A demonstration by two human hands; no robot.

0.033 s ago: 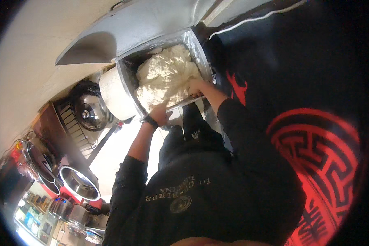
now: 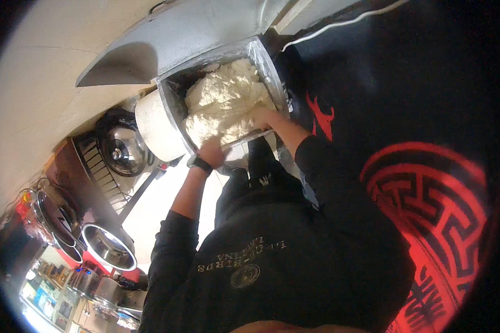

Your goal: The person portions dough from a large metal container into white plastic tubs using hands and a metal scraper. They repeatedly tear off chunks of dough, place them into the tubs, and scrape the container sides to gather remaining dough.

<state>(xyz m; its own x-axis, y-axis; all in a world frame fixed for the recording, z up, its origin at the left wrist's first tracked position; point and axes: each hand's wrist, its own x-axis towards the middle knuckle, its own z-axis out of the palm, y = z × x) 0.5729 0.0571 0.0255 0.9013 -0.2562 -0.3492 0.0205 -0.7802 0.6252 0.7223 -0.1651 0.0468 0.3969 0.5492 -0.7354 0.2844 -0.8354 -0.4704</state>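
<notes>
A big, pale, lumpy mass of dough [image 2: 222, 100] fills most of a square metal mixing tub [image 2: 269, 64] dusted with flour. My right hand [image 2: 265, 118] grips the dough at its near right edge, just inside the rim, with the fingertips sunk out of sight. At the near left corner of the tub, my left hand [image 2: 211, 153] touches the dough's lower edge. Its fingers are smeared by motion, so how they are bent is unclear. A dark watch [image 2: 199, 162] sits on my left wrist.
A raised metal lid [image 2: 205, 36] stands behind the tub. To its left are a white cylindrical container [image 2: 156, 125], a lidded metal pot [image 2: 121, 150] and a slatted rack [image 2: 97, 172]. Further left sits a metal basin [image 2: 108, 247]. A dark, red-patterned surface [image 2: 422, 183] lies at the right.
My left hand has shifted slightly left along the tub's near edge. My right hand has pressed a little further into the dough. The tub has stayed in place.
</notes>
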